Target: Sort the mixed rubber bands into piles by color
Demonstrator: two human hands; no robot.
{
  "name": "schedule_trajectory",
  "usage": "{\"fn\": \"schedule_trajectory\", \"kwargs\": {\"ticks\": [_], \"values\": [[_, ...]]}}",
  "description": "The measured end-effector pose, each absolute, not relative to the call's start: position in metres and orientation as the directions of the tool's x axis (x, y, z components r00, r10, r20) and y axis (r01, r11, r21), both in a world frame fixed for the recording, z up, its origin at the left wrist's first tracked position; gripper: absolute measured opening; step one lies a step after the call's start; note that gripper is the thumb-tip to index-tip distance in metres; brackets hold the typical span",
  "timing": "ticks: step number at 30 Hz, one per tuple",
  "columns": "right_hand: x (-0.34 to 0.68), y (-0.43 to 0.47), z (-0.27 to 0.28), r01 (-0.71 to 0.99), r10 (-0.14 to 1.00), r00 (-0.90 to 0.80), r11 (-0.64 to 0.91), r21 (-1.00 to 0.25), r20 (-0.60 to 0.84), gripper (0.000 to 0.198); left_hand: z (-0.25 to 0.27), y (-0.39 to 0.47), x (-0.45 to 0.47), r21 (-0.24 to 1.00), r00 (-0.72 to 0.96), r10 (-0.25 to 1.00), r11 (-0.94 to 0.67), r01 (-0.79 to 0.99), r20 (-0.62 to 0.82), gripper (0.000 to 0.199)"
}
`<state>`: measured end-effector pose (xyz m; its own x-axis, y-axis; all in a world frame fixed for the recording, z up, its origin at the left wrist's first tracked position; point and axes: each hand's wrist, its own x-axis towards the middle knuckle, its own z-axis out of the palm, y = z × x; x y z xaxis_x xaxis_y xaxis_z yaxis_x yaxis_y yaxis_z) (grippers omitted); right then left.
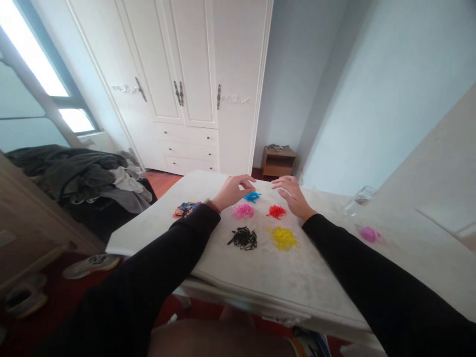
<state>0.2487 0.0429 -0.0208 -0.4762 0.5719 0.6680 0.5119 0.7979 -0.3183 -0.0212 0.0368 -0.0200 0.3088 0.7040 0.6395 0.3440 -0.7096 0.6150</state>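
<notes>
Small rubber bands lie sorted by colour on the white table. My left hand [235,191] is over the blue pile [252,197], its thumb and fingers pinched together, with a bit of yellow band showing at the tips. Across from it, my right hand [293,193] hovers with fingers curved and apart, holding nothing I can see. Below the hands are a pink pile [243,211] and a red pile [276,212]. Closer to me lie black bands [244,239] and yellow bands [284,239]. A mixed-colour heap [185,209] sits left, partly behind my left forearm.
On the table's right side are a clear glass jar [360,199] and a bright pink object [370,234]. A white wardrobe [193,64] and a small wooden stand [279,161] are beyond the table [223,270]. Clothes [85,173] are heaped at left, above shoes [91,265].
</notes>
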Motion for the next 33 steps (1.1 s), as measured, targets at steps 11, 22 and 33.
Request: {"fn": "schedule_trajectory", "kwargs": {"ticks": [11,22,33], "values": [[0.242,0.014,-0.013,0.432,0.563,-0.644,0.827,-0.361,0.518,0.053,-0.026,0.032,-0.018,0.687,0.325,0.713,-0.695,0.212,0.622,0.027],[0.24,0.007,-0.011,0.397,0.546,-0.688,0.834,-0.383,0.477,0.052,-0.031,0.029,-0.018,0.701,0.338,0.723,-0.681,0.21,0.602,0.025],[0.237,0.009,-0.017,0.387,0.573,-0.617,0.817,-0.426,0.539,0.052,-0.033,0.03,-0.016,0.692,0.368,0.708,-0.693,0.202,0.602,0.016]]}}
